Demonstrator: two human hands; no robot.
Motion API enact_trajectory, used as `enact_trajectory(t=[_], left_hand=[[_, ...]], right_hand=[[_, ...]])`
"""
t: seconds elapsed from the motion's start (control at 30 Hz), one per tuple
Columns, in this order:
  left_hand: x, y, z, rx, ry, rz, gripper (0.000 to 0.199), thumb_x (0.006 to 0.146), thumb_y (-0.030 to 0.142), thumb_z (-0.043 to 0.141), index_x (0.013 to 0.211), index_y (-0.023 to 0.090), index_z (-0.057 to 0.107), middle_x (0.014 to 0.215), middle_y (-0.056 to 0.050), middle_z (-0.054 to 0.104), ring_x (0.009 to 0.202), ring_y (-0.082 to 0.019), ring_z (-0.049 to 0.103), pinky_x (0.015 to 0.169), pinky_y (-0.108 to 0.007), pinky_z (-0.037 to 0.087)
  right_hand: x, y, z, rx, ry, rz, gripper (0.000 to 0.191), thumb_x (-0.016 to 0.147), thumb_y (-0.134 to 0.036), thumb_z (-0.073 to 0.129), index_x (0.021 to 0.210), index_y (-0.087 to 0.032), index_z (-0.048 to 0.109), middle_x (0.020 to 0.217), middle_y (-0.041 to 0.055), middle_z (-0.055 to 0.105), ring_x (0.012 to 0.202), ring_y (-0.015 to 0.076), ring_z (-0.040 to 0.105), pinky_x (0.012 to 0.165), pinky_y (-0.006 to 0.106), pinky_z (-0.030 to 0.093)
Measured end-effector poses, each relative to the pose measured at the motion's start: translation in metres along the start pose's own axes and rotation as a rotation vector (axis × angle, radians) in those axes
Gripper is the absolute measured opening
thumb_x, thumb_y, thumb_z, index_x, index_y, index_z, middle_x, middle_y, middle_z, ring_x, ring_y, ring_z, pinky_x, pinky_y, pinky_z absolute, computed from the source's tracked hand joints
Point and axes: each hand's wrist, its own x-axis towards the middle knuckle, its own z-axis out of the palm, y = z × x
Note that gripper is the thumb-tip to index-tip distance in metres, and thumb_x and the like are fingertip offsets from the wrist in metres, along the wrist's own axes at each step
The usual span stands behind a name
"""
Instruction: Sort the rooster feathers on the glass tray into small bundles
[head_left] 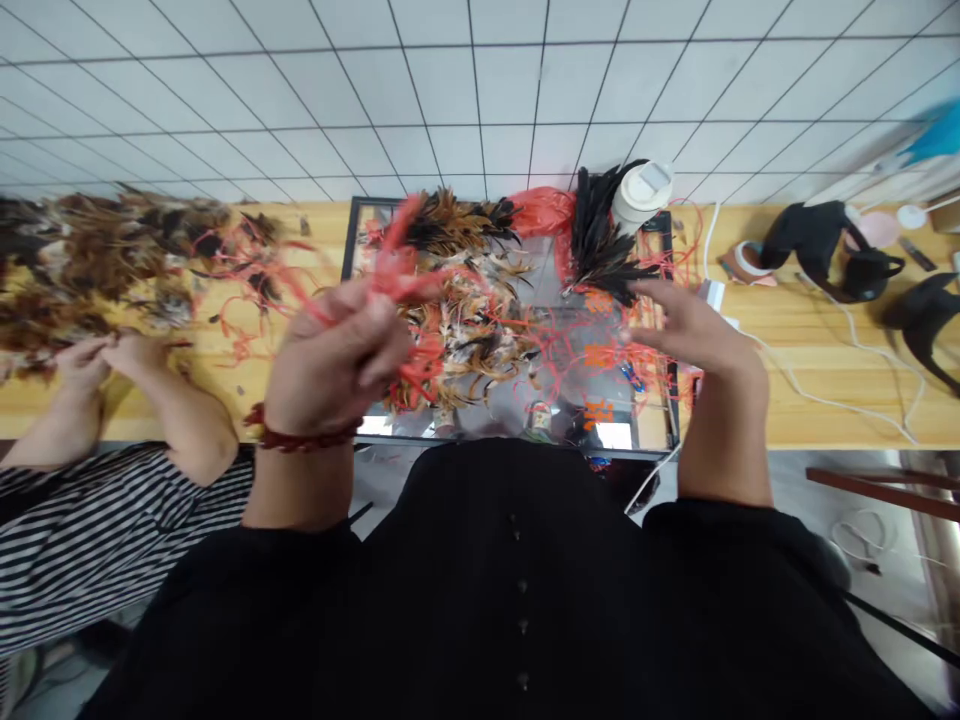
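Note:
Raised over the left part of the dark-framed glass panel, my left hand (341,345) is closed on red ribbon (397,270), blurred by motion. My right hand (694,335) hovers over the panel's right side with its fingers apart and nothing between them. Brown and cream feathers (487,345) lie on the glass between my hands. Behind them sit darker brown feathers (457,222) and a red plastic bag (544,212). Black feathers (600,240) lie just behind my right fingertips. Thin red strands (562,345) are scattered across the glass.
At the left, a person in a striped top has both hands (112,355) near a large feather pile (127,250). A white lidded container (641,195) stands at the panel's back right. White cables (810,385), a black mug (866,272) and a tape roll (750,258) lie farther right.

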Motion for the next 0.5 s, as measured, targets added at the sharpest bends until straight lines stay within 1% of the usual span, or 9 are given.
enact_trajectory(t=[0.1,0.17,0.2,0.27,0.3,0.33,0.4,0.43,0.5], left_hand=[[-0.004,-0.013,0.032,0.134,-0.194,-0.097,0.013,0.082,0.027,0.071,0.073,0.017,0.071,0.037,0.006,0.036,0.030,-0.005,0.028,0.033,-0.019,0.021],[-0.002,-0.009,0.039,0.146,-0.239,-0.060,0.019,0.084,0.034,0.070,0.072,0.020,0.072,0.036,0.006,0.035,0.029,-0.006,0.028,0.031,-0.020,0.021],[0.000,-0.004,0.037,0.124,-0.227,0.006,0.023,0.085,0.037,0.068,0.071,0.020,0.073,0.035,0.006,0.032,0.028,-0.006,0.026,0.030,-0.020,0.020],[0.005,0.012,0.018,0.052,-0.139,0.146,0.035,0.093,0.041,0.057,0.069,0.020,0.072,0.033,0.007,0.025,0.027,-0.005,0.020,0.028,-0.019,0.018],[0.007,0.021,0.002,-0.013,-0.049,0.235,0.045,0.099,0.039,0.045,0.068,0.018,0.070,0.033,0.008,0.022,0.026,-0.003,0.013,0.027,-0.017,0.015],[0.008,0.030,-0.018,-0.021,0.032,0.196,0.052,0.104,0.034,0.032,0.071,0.017,0.068,0.034,0.007,0.025,0.026,-0.003,0.016,0.028,-0.016,0.015],[0.005,0.047,-0.063,-0.210,0.168,0.255,0.051,0.106,0.037,0.027,0.073,0.016,0.059,0.032,0.010,0.028,0.023,0.000,0.011,0.026,-0.013,0.005],[0.003,0.053,-0.085,-0.289,0.208,0.223,0.044,0.106,0.036,0.030,0.077,0.018,0.058,0.035,0.010,0.035,0.024,0.000,0.016,0.028,-0.013,0.008],[-0.003,0.061,-0.124,-0.435,0.306,0.294,0.039,0.105,0.035,0.033,0.078,0.019,0.056,0.031,0.011,0.031,0.025,0.000,0.017,0.027,-0.010,0.008]], right_hand=[[0.022,-0.091,0.038,0.321,-0.146,-0.267,0.104,0.068,-0.064,0.078,0.155,-0.031,0.032,0.156,0.0069,0.042,0.146,0.0333,0.036,0.120,0.051,0.032],[0.031,-0.124,0.069,0.472,-0.401,-0.371,0.106,0.065,-0.066,0.080,0.154,-0.030,0.035,0.146,0.0070,0.053,0.139,0.0326,0.045,0.115,0.049,0.039],[0.032,-0.130,0.082,0.535,-0.563,-0.389,0.096,0.067,-0.065,0.079,0.148,-0.029,0.044,0.131,0.0066,0.063,0.125,0.0298,0.056,0.106,0.046,0.047],[0.026,-0.121,0.098,0.636,-0.840,-0.339,0.066,0.077,-0.059,0.073,0.133,-0.026,0.059,0.100,0.0031,0.072,0.090,0.0200,0.066,0.081,0.035,0.056],[0.019,-0.108,0.099,0.683,-0.910,-0.280,0.055,0.082,-0.055,0.071,0.126,-0.024,0.062,0.089,0.0012,0.071,0.076,0.0153,0.065,0.070,0.030,0.055],[0.010,-0.093,0.095,0.741,-0.928,-0.215,0.049,0.083,-0.051,0.071,0.121,-0.021,0.064,0.081,-0.0004,0.068,0.066,0.0118,0.061,0.061,0.025,0.052],[-0.012,-0.056,0.075,0.808,-0.833,-0.067,0.038,0.086,-0.046,0.070,0.111,-0.018,0.066,0.073,-0.0022,0.064,0.055,0.0073,0.053,0.052,0.021,0.046],[-0.024,-0.039,0.060,0.800,-0.788,0.005,0.034,0.086,-0.045,0.070,0.106,-0.017,0.067,0.072,-0.0020,0.063,0.052,0.0064,0.051,0.048,0.020,0.043],[-0.045,-0.008,0.028,0.766,-0.617,0.143,0.030,0.086,-0.047,0.069,0.096,-0.018,0.070,0.069,-0.0012,0.063,0.047,0.0060,0.046,0.043,0.021,0.038]])
